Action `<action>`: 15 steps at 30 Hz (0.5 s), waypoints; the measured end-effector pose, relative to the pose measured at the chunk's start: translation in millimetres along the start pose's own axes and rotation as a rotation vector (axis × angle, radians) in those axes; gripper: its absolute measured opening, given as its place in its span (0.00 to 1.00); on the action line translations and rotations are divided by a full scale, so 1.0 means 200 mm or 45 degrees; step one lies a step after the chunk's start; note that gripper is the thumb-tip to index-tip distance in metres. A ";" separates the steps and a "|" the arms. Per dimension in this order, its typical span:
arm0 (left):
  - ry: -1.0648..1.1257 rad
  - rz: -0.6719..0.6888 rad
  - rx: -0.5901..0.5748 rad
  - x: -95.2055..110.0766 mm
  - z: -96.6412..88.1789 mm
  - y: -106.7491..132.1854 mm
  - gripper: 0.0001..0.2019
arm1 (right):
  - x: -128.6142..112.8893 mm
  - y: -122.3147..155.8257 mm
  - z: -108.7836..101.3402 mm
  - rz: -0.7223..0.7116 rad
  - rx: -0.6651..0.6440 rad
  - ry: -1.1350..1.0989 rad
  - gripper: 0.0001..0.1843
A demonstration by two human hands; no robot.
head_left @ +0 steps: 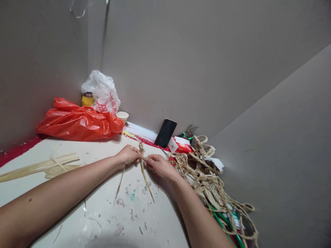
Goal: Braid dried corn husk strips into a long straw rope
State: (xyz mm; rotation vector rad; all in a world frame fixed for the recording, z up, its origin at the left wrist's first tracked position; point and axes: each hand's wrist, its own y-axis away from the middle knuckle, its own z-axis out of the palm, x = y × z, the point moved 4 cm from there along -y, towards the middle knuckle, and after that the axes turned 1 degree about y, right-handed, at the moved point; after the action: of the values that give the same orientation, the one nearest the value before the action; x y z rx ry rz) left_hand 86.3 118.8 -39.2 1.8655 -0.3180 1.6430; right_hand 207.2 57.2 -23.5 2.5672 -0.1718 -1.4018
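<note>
My left hand (130,155) and my right hand (159,164) meet near the middle of the white table (108,213). Between them is a short plaited cord of dry straw-coloured fibre (141,148), its knotted end pointing away from me. The fingers of both hands are pinched on its strands, close to where the plait ends. One loose strand (146,179) hangs toward me below the fingertips, and another strand (120,182) trails down beneath my left hand. The exact grip of the fingertips is too small to make out.
Dry flat leaf strips (38,167) lie at the left. Behind stand a red plastic bag (80,124), a white plastic bag (99,89) and a paper cup (122,116). A phone (166,132) leans against the wall near pruning shears (190,132). Tangled braided rope (207,179) covers the right edge.
</note>
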 end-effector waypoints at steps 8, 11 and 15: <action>0.047 0.000 0.059 0.04 0.02 0.05 0.07 | -0.07 0.03 0.08 -0.004 0.184 0.091 0.15; 0.064 -0.014 0.085 0.04 0.01 0.05 0.08 | -0.09 0.04 0.12 -0.037 0.307 0.291 0.15; 0.098 -0.037 0.058 0.01 0.01 0.02 0.06 | -0.10 0.07 0.16 -0.027 0.427 0.577 0.11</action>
State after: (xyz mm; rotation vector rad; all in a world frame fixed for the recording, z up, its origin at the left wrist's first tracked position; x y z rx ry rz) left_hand 85.7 114.1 -36.1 1.8257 -0.2220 1.7107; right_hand 169.4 43.5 -19.6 3.0885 -0.3286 -0.8151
